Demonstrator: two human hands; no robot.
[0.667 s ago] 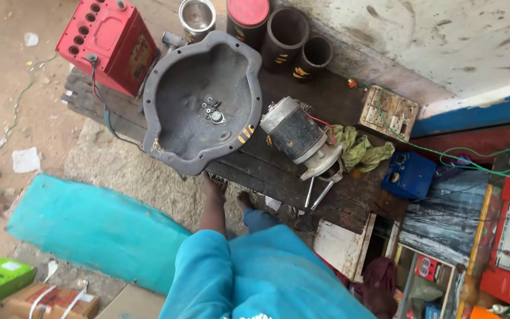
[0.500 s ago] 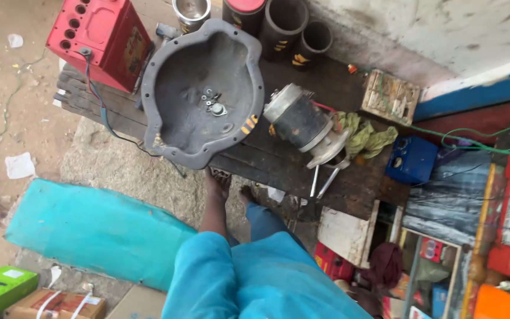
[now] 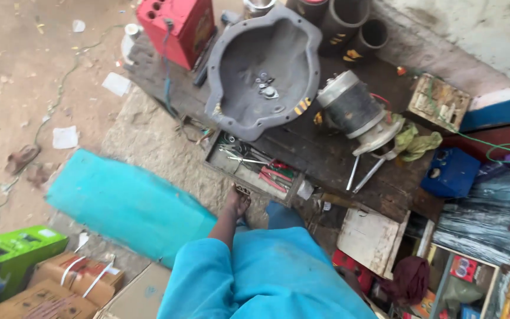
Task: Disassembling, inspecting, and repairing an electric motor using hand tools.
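Neither of my hands shows in the head view. My blue clothing fills the bottom middle. A bare lower leg and foot reach out of it and rest on the ground. Just beyond the foot lies an open tool tray with pliers and screwdrivers. Above the tray, on a dark wooden bench, sits a big grey bowl-shaped metal housing with a few nuts and washers inside. To its right lies a cylindrical motor with two long bolts below it.
A red battery stands at the bench's left end, dark tubes at the back. A green rag, a blue box and a white board lie right. A teal panel, cardboard boxes and a green box lie left.
The view has moved closer and shifted, so the bench sits further right. The tool tray below the grey housing has come into sight. The foot stays on the ground.
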